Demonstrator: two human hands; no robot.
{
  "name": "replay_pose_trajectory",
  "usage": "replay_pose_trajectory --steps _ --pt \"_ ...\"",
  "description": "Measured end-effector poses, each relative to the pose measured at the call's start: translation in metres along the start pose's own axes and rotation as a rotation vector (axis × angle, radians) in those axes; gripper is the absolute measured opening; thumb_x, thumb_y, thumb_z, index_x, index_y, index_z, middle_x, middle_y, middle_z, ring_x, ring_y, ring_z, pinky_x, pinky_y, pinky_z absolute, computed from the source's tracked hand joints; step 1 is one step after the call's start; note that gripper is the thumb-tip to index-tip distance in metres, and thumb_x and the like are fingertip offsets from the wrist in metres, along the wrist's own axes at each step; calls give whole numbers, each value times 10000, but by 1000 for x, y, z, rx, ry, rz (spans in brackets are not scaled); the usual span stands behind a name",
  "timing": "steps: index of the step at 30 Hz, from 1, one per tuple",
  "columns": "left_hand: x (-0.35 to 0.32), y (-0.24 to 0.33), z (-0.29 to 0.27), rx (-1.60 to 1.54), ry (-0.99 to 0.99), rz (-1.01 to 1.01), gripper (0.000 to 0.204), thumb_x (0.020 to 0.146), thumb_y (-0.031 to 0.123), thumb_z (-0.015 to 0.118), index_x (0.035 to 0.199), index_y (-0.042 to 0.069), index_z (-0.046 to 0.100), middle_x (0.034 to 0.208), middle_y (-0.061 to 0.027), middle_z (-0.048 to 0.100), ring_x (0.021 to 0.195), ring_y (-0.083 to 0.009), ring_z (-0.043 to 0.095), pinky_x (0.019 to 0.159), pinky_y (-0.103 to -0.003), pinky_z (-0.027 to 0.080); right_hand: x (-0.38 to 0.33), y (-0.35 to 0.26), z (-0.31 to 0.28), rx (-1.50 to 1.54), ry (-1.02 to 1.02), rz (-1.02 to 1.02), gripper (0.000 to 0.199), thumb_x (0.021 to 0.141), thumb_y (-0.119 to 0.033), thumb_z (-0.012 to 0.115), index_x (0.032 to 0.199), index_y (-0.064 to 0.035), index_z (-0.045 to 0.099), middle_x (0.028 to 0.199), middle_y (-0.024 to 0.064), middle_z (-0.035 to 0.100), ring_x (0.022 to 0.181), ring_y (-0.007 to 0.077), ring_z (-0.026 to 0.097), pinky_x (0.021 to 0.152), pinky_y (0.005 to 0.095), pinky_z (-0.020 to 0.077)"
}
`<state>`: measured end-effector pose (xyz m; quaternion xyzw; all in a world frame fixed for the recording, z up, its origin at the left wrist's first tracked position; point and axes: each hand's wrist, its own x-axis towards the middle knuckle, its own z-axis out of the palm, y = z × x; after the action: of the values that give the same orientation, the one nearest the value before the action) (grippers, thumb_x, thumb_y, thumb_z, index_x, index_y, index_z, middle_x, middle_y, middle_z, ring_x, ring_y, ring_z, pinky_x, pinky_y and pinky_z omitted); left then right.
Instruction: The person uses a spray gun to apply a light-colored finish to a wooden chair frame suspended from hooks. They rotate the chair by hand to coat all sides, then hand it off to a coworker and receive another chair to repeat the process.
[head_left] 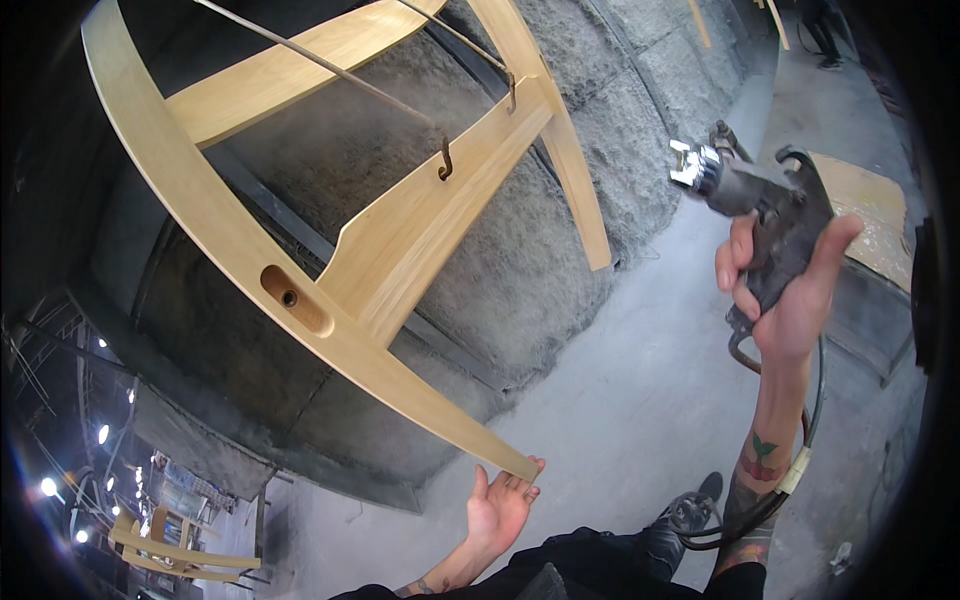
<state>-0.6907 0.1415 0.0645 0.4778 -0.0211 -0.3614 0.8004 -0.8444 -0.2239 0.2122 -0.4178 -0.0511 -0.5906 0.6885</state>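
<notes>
A pale wooden furniture frame (pixel 420 262) hangs tilted before me, with two curved legs and crosspieces between them. My left hand (pixel 497 515) is at the lower tip of its nearer leg, palm up. The fingers curl against that tip and the thumb stands apart. An oblong recess (pixel 297 299) with a dark hole shows in this leg. On the right, my right hand (pixel 795 300) grips a dark spray gun (pixel 775 215) by its handle. The gun's silver nozzle points left toward the frame, some way off from it. A hose (pixel 745 525) runs down along my right forearm.
Metal rods with hooks (pixel 445 160) carry the frame's crosspiece. Behind it stands a grey, dust-coated wall (pixel 640 120). A board (pixel 865 205) rests on a stand at the right. Other wooden frames (pixel 180 550) are at the lower left. A person's legs (pixel 825 40) show far off.
</notes>
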Motion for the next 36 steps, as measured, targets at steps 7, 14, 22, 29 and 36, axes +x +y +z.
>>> replay_pose_trajectory --steps 7,14,22,29,36 --pt "2 -2 2 -24 35 21 883 1051 665 348 1531 -71 257 1533 -170 417 1480 -324 383 1001 -394 398 41 25 -10 -166 119 -162 747 1049 -673 405 988 31 647 731 94 636 599 139 645 385 189 318" --pt "-1 -1 7 -52 21 17 821 1070 637 321 1516 -51 291 1528 -162 416 1495 -331 361 996 -406 408 55 34 -8 -280 256 -268 704 1052 -627 470 912 32 678 763 97 680 606 100 618 407 191 321" --pt "2 4 5 -194 -103 -89 797 1077 624 279 1522 -37 290 1566 -149 401 1535 -314 299 1038 -424 366 26 0 4 -578 256 -259 673 1061 -603 474 930 25 676 758 89 681 579 89 603 422 196 314" --pt "6 4 -4 -212 -229 -109 817 1074 620 284 1560 -36 250 1599 -140 382 1551 -295 269 1062 -422 331 25 -45 44 -473 318 -538 629 1061 -582 499 973 18 669 799 86 682 665 122 653 433 196 324" --pt "22 -1 -10 -137 -235 -79 795 1069 626 294 1548 -9 297 1555 -115 445 1502 -270 335 1055 -422 321 8 -68 56 -624 291 -350 618 1042 -582 544 984 10 710 746 64 680 599 84 626 404 190 307"
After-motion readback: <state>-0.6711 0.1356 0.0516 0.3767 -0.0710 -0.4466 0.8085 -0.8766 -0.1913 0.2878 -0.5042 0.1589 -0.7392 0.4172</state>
